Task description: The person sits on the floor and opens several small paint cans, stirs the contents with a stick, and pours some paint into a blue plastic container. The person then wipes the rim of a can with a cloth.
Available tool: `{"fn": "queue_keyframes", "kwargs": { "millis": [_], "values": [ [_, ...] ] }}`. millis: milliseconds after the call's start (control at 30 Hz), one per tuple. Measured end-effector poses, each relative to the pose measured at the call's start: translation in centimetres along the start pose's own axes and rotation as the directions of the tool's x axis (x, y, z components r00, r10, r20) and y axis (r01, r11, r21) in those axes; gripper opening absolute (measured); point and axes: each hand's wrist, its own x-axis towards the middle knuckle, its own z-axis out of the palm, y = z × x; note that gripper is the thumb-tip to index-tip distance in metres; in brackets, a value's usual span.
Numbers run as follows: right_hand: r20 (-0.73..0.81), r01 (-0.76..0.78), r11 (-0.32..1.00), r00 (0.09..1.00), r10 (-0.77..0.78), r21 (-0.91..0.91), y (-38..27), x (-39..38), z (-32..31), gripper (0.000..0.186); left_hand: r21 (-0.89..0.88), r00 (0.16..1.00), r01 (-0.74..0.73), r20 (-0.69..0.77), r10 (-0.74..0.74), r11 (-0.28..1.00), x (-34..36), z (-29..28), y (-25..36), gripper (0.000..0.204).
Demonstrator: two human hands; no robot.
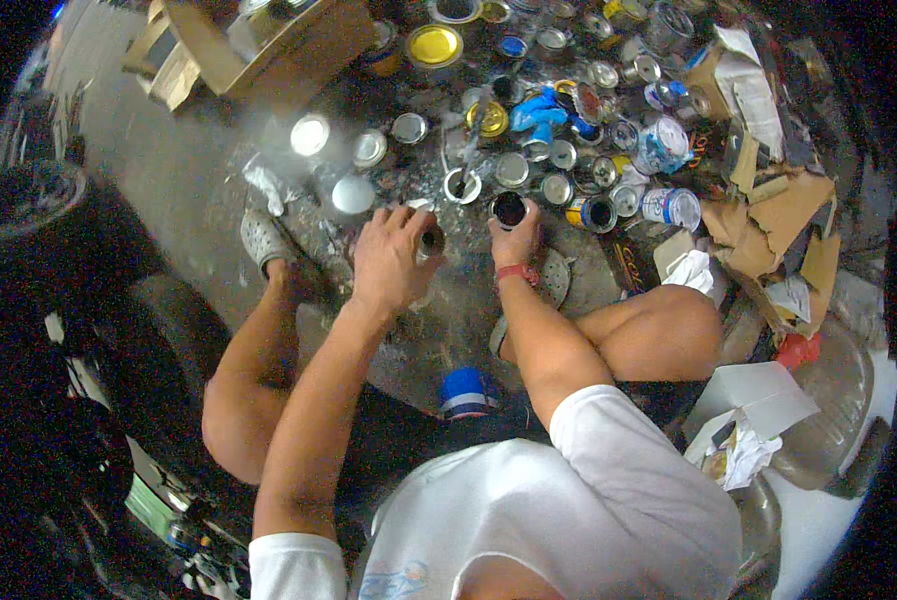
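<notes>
My left hand [391, 258] is closed, palm down, around a small round can [431, 241] whose dark opening shows beside the thumb. Most of that can is hidden by the fingers. My right hand [521, 238], with a red band at its wrist, grips an open can of dark paint [510, 207] from the side. Between and just beyond the two hands stands a white cup [475, 188] with a dark-tipped stick leaning in it. A white round lid or container [353, 195] lies beyond my left hand.
Many paint cans crowd the floor ahead and to the right, among them a yellow-topped one [435, 45] and a blue glove [540, 115]. Torn cardboard [787, 225] lies at the right, a cardboard box [289, 50] at the far left. A blue-topped can [468, 388] stands between my legs.
</notes>
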Motion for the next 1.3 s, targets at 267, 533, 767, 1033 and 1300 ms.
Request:
{"fn": "queue_keyframes", "kwargs": {
  "millis": [267,533,767,1033,1300],
  "values": [
    [-0.143,-0.197,0.974,0.967,0.212,0.112,2.4,-3.4,-1.1,0.086,0.118,0.977,-0.206,-0.032,0.211,0.971,6.4,14.3,1.5,0.053],
    [-0.242,-0.183,0.983,0.953,0.183,0.023,3.2,-5.4,-2.8,0.071,0.155,0.947,-0.288,-0.103,0.305,0.945,10.2,18.4,4.5,0.054],
    [-0.268,-0.162,0.979,0.945,0.189,0.120,-0.6,-2.4,-3.8,0.057,-0.020,0.967,-0.227,-0.121,0.223,0.974,9.5,19.2,3.0,0.060],
    [0.390,-0.119,0.993,0.914,0.114,-0.011,-10.5,9.7,2.0,0.046,-0.090,0.949,0.207,-0.225,-0.222,0.974,7.6,16.4,-3.6,0.101],
    [0.474,0.421,0.873,0.838,-0.270,-0.245,-13.7,6.7,1.6,0.033,-0.032,0.979,0.191,-0.069,-0.193,0.981,10.5,18.3,-5.5,0.104]
  ]
}}
